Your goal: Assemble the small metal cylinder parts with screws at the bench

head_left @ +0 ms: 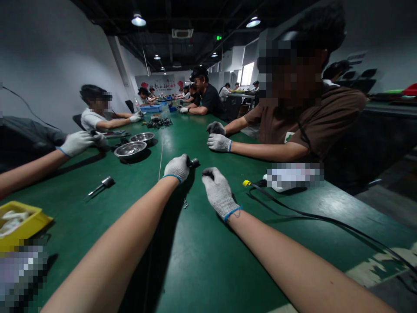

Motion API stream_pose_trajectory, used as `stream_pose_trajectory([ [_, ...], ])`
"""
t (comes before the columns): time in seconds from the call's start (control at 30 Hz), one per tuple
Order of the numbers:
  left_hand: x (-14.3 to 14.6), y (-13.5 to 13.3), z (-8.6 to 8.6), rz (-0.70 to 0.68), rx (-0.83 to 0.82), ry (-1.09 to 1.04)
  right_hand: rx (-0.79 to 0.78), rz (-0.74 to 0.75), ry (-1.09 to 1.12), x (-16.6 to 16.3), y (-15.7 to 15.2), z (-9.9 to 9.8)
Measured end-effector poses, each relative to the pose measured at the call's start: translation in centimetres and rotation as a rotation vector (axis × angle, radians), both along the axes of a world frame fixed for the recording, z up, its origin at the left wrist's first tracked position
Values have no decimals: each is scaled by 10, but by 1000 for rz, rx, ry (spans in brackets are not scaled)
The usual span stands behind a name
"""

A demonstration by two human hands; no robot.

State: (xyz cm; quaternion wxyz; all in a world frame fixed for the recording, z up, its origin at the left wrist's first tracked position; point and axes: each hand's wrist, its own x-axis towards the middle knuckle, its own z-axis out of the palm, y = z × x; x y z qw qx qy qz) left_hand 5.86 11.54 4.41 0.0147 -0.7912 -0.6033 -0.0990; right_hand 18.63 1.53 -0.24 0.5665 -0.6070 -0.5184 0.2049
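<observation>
My left hand (177, 168), in a white knitted glove with dark fingertips, is closed around a dark cylindrical piece (194, 162) whose rounded end sticks out to the right. The rest of that piece is hidden in the glove. To its right, my right hand (219, 191), gloved alike, is held just over the table with the fingers curled and pinched together. Whatever may be between those fingertips is too small or hidden to make out. Small metal nuts (185, 203) lie on the green table (195, 256) below and between both hands.
Two metal bowls (130, 150) stand ahead on the left, near a pile of dark parts (159, 123). A dark-handled tool (101, 187) and a yellow bin (22, 221) lie leftward. A black cable (312, 213) runs along the right. Co-workers' gloved hands (220, 142) work on both sides.
</observation>
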Motion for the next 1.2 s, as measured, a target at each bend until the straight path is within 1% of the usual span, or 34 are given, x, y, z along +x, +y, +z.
stream_pose_trajectory([
  [0.17,-28,-17,-5,-3,29,2,-17,63,-65,3,1,0],
  [0.33,-46,-33,-6,-32,49,28,-13,106,-100,7,2,-2],
  [0.53,-53,-50,-15,-65,16,-18,-6,169,-92,7,0,0],
  [0.67,-55,-61,-23,-57,25,-107,-12,160,-118,6,-2,2],
  [0.77,-57,-68,-26,-62,41,-198,11,189,-124,5,-3,2],
  [0.9,-56,-77,-27,-130,47,-316,52,252,-102,4,-5,1],
  [1.0,-53,-82,-28,-206,62,-385,78,301,-76,4,-8,2],
  [1.1,-49,-85,-32,-314,137,-422,130,351,-52,3,-11,7],
  [1.2,-48,-88,-35,-390,228,-393,157,374,-60,3,-13,12],
])
